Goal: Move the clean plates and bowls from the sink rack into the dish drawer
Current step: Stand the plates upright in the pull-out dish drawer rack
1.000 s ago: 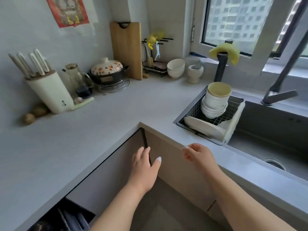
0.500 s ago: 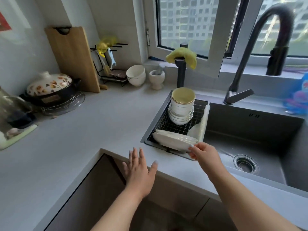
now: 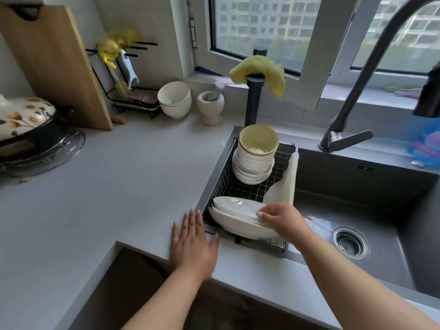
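Head view: nothing appears moved yet. The plates (image 3: pixel 238 216) and stacked bowls (image 3: pixel 256 158) sit in the sink rack (image 3: pixel 242 190). The right hand (image 3: pixel 283 219) pinches the top plate's rim; the left hand (image 3: pixel 192 241) lies flat, fingers straight, at the worktop's front edge.

One camera rides on my head, looking forward and down, close over the bench (image 3: pixel 100 186) corner and sink rack (image 3: pixel 247 191), window (image 3: pixel 262 29) behind. My forearms reach in from the bottom edge.
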Available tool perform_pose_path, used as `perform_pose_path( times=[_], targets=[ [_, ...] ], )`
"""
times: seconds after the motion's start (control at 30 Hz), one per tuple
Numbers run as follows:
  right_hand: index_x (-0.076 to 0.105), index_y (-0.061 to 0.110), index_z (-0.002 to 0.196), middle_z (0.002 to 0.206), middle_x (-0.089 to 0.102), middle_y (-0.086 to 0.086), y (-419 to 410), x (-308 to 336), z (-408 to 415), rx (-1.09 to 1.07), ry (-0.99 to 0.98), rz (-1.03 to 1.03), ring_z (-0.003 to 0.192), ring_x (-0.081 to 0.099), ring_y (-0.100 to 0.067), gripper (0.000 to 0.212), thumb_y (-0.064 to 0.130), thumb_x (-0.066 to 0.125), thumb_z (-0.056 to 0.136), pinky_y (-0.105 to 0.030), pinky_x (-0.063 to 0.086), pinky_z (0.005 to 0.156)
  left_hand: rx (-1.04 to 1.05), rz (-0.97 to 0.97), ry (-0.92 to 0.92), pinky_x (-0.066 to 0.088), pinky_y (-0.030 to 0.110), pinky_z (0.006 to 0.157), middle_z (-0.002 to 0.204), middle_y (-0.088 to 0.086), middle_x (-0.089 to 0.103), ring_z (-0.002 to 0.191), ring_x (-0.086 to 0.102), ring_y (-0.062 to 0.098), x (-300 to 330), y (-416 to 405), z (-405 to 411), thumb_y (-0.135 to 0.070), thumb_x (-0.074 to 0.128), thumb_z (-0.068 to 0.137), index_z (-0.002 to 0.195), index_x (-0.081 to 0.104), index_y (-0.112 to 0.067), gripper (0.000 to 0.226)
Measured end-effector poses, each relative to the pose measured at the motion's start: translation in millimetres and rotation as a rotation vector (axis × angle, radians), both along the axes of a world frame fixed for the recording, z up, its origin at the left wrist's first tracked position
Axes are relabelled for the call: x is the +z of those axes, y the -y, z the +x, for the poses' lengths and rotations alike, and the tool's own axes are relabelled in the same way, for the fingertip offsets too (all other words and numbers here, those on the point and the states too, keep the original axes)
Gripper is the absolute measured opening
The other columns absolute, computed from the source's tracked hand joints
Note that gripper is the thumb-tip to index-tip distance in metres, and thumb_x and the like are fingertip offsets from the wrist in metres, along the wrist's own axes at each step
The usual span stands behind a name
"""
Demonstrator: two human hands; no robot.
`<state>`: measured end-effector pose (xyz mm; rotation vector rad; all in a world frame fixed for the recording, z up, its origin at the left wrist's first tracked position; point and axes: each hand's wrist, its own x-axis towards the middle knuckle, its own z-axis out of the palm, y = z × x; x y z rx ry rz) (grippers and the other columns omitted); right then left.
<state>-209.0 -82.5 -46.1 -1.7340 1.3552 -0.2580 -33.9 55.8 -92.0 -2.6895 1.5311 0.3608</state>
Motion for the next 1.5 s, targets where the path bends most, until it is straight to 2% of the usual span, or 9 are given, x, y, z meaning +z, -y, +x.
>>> perform_pose_path(
  times=[0.17,0.27,0.47,0.63,0.8,0.93,1.2,1.43,1.5],
  targets=[
    [0.072,0.022,0.075,0.07,0.068,0.003,8,1,9,0.084,-0.024,0.135,0.067,0.056,-0.011,0.025,0.046,0.07,0.081,-0.024,0.042,0.061,-0.017,-0.02,0.017,-0.015,0.041,0.118,0.151,0.0,-0.033,0.141,-0.028,0.013,-3,-1,2,-0.062,-0.02,0.076,0.146,-0.027,-0.013,0.086],
    [0.055,0.019,0.055,0.04,0.038,0.014,8,2,11,0.131,-0.056,0.14,0.043,0.032,-0.008,0.04,0.044,0.069,0.083,-0.02,0.025,0.044,-0.014,-0.023,0.016,-0.014,0.041,0.119,0.151,0.0,-0.033,0.142,-0.028,0.014,-3,-2,2,-0.063,-0.02,0.077,0.146,-0.028,-0.013,0.085],
    [0.066,-0.006,0.085,0.072,0.058,-0.017,8,0,14,0.275,-0.098,-0.132,0.063,0.047,-0.023,0.045,0.039,0.064,0.088,-0.029,0.037,0.058,-0.023,-0.021,0.024,-0.014,0.042,0.119,0.153,0.0,-0.032,0.142,-0.028,0.015,-3,-1,3,-0.061,-0.003,0.091,0.146,-0.027,-0.014,0.077],
    [0.072,0.004,0.082,0.08,0.062,-0.004,5,-8,15,0.425,-0.084,-0.537,0.077,0.055,-0.019,0.032,0.032,0.059,0.092,-0.022,0.038,0.068,-0.021,-0.025,0.02,-0.014,0.042,0.119,0.153,0.0,-0.032,0.142,-0.028,0.014,0,-2,2,-0.061,0.004,0.095,0.147,-0.027,-0.014,0.076],
    [0.063,0.009,0.068,0.066,0.057,-0.002,5,-22,15,0.349,0.006,-0.887,0.06,0.056,-0.022,0.042,0.034,0.04,0.092,-0.024,0.041,0.06,-0.02,-0.03,0.036,-0.015,0.041,0.117,0.153,0.0,-0.031,0.141,-0.028,0.014,-2,-3,1,-0.062,-0.013,0.084,0.147,-0.026,-0.013,0.08],
    [0.059,0.006,0.072,0.07,0.054,-0.006,6,-25,20,0.221,0.056,-0.898,0.059,0.052,-0.026,0.042,0.034,0.037,0.094,-0.031,0.044,0.055,-0.01,-0.021,0.024,-0.013,0.042,0.119,0.151,0.0,-0.032,0.143,-0.026,0.014,0,-3,1,-0.059,0.007,0.096,0.148,-0.024,-0.013,0.076],
    [0.055,0.004,0.075,0.075,0.047,-0.004,9,-10,34,-0.011,0.126,-0.867,0.064,0.041,-0.02,0.049,0.04,0.028,0.093,-0.03,0.032,0.058,0.0,-0.014,0.024,-0.012,0.042,0.119,0.158,0.0,-0.024,0.145,-0.023,0.013,-1,-2,2,-0.059,0.009,0.097,0.149,-0.022,-0.013,0.076],
    [0.047,0.005,0.063,0.061,0.045,-0.005,10,35,33,-0.268,0.194,-1.159,0.054,0.037,-0.018,0.038,0.022,0.035,0.095,-0.024,0.021,0.054,-0.024,-0.051,0.012,-0.011,0.039,0.12,0.161,-0.002,-0.014,0.147,-0.017,0.012,-1,-4,6,-0.051,0.009,0.1,0.153,-0.012,-0.014,0.068],
    [0.046,0.005,0.061,0.062,0.037,0.003,5,50,27,-0.289,0.269,-1.219,0.055,0.033,-0.014,0.038,0.02,0.036,0.095,-0.023,0.016,0.054,-0.014,-0.185,-0.157,-0.006,0.033,0.121,0.163,-0.001,-0.001,0.149,-0.006,0.011,1,-8,10,-0.044,0.015,0.103,0.155,0.0,-0.015,0.061]
  ],
)
